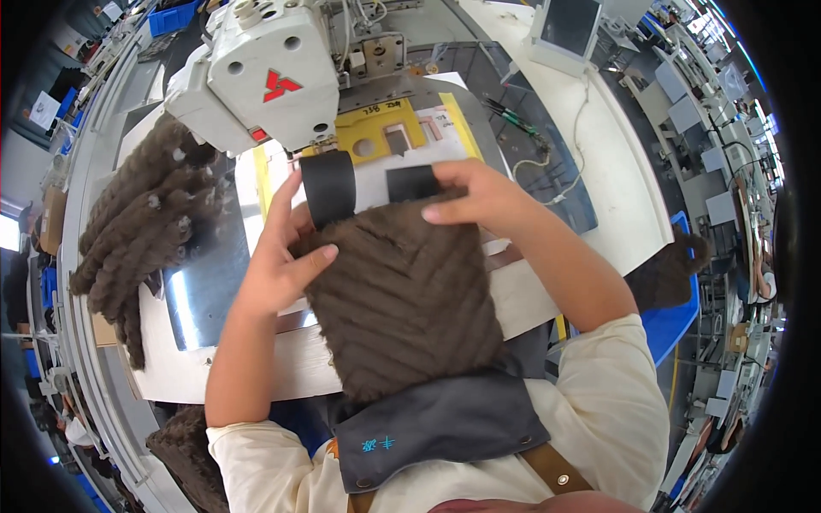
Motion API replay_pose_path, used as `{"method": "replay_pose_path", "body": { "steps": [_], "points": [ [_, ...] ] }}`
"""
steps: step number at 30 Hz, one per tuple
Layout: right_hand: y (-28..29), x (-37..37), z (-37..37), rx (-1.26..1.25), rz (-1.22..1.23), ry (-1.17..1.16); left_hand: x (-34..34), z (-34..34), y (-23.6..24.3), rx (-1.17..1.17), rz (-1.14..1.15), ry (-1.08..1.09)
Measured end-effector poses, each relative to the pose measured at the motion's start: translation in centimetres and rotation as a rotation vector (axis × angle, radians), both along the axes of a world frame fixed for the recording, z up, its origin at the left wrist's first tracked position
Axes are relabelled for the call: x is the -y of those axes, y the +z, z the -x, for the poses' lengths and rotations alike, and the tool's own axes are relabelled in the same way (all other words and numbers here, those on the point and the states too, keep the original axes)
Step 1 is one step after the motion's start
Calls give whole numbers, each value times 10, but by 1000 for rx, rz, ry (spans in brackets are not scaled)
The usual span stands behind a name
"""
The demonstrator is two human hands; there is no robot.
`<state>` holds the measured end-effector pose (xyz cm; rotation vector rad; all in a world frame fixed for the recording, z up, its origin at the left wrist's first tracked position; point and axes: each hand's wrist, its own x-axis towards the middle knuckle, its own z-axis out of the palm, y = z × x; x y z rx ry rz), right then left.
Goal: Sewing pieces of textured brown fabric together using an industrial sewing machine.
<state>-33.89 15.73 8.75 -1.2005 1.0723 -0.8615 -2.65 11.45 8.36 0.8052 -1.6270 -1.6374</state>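
Observation:
A dark brown fur panel (410,299) with chevron ridges hangs between my hands, its lower edge against the grey apron (445,427). A wide black band (329,186) stands up at its upper left corner, and a smaller black strip (410,182) sticks out near the upper right. My left hand (282,256) grips the left corner, thumb on the fur, fingers behind the band. With the thumb on the fur's top edge, my right hand (479,201) pinches the right corner and the end of the black strip. Some of the fingertips are hidden.
A white sewing machine head (265,77) stands just beyond my hands, over a yellow template (368,137). Brown fur pieces (145,222) are piled at the left. Green-handled tweezers (517,120) lie at the right, near a monitor (569,30). A blue bin (671,329) stands beside the table.

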Motion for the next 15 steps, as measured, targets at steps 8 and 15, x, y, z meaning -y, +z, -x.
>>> {"method": "replay_pose_path", "body": {
  "steps": [8,15],
  "points": [
    [-30,55,-5,45,-21,-76,47,39,1,205,-60,56],
    [-28,42,26,-402,173,-417,53,14,-29,299,188,593]
  ]
}}
